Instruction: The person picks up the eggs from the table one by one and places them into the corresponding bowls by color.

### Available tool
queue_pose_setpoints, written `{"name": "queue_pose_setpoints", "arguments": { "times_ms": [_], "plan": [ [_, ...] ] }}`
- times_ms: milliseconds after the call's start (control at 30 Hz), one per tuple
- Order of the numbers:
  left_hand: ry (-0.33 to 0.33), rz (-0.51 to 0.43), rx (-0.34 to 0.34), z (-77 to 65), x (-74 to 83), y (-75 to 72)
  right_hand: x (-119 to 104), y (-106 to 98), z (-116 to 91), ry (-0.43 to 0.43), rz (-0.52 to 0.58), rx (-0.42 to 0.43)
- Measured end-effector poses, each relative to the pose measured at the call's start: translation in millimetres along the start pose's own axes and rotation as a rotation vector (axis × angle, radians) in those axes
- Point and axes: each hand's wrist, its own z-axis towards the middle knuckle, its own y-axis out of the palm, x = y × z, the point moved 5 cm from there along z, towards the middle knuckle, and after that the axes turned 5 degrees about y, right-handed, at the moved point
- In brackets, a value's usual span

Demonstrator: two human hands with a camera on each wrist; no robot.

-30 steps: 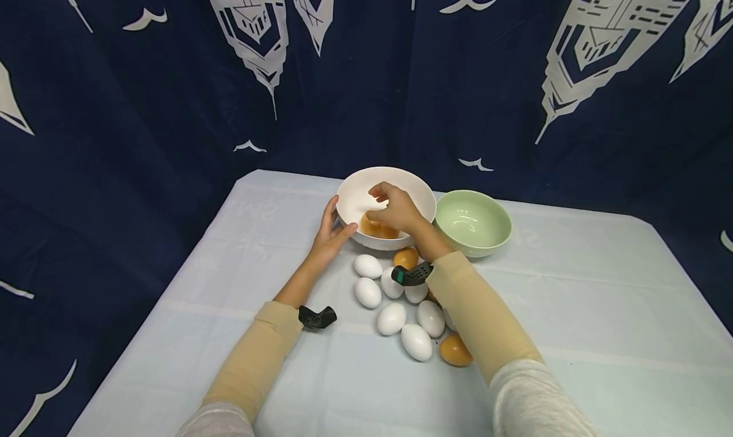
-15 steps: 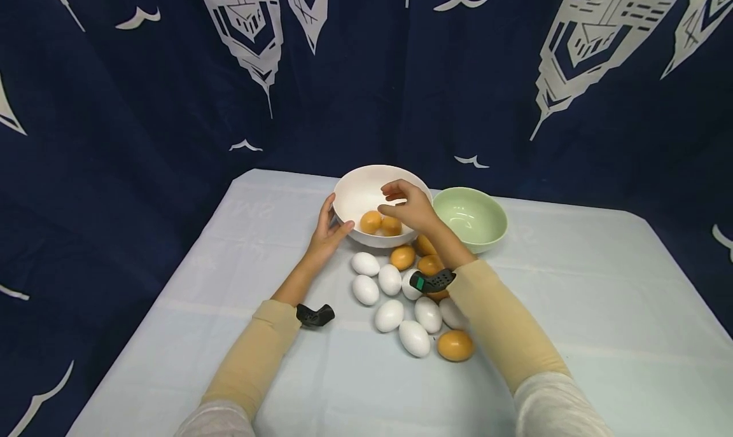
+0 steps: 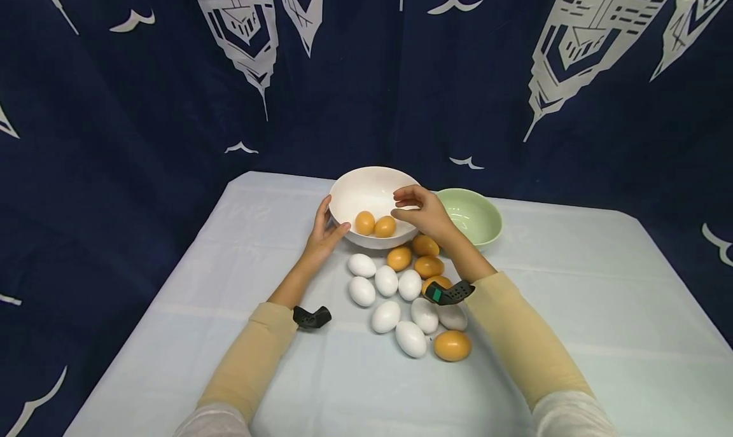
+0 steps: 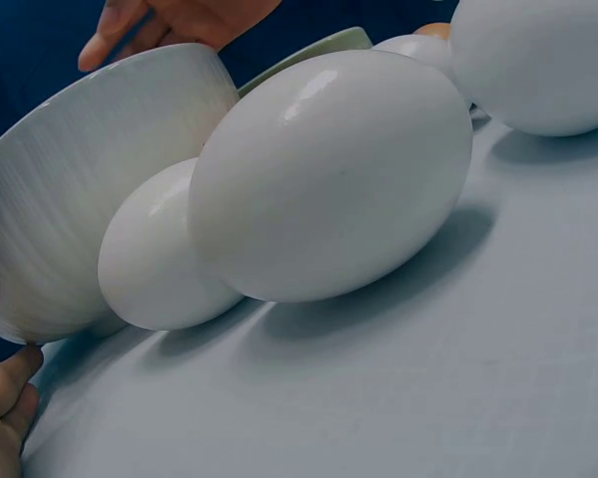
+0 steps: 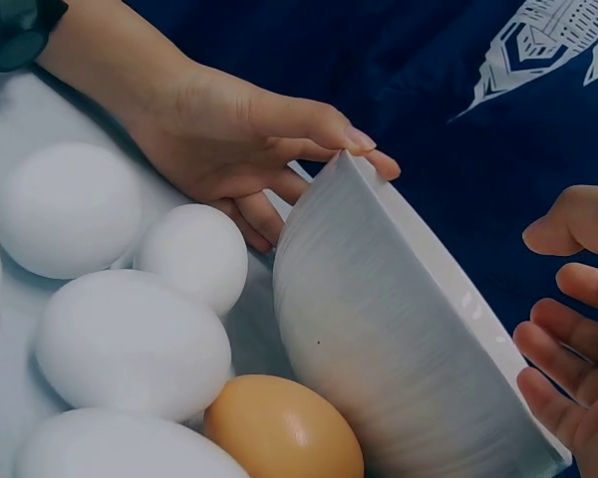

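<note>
My left hand (image 3: 323,238) holds the white bowl (image 3: 350,192) at its left side. In the right wrist view, the thumb of that left hand (image 5: 249,139) lies on the bowl's rim, other fingers below against the outer wall. Two brown eggs (image 3: 364,222) lie side by side inside the bowl. At the bowl's right rim hovers my right hand (image 3: 426,214), fingers loosely bent and apart, nothing between them. Nearest below that hand, brown eggs (image 3: 426,245) rest on the table in front of the bowl.
A green bowl (image 3: 472,214) stands right of the white one, partly behind the right forearm. Several white eggs (image 3: 386,281) and another brown egg (image 3: 452,346) lie on the white-covered table (image 3: 321,373) between the forearms. A dark blue patterned curtain (image 3: 355,106) hangs behind.
My right hand has drawn back to the right from inside the white bowl to its rim. The brown eggs there, blurred at first, now show clearly. My left hand stays on the bowl.
</note>
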Motion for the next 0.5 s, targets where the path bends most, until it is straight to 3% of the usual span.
{"name": "queue_pose_setpoints", "arguments": {
  "times_ms": [200, 500],
  "plan": [
    [0.019, -0.025, 0.031, 8.7, -24.7, -2.7, 0, -4, -11, 0.007, 0.023, -0.020],
    [0.042, -0.009, 0.043, 8.3, -28.4, -3.0, 1, -9, -30, -0.038, 0.073, -0.045]
  ]
}}
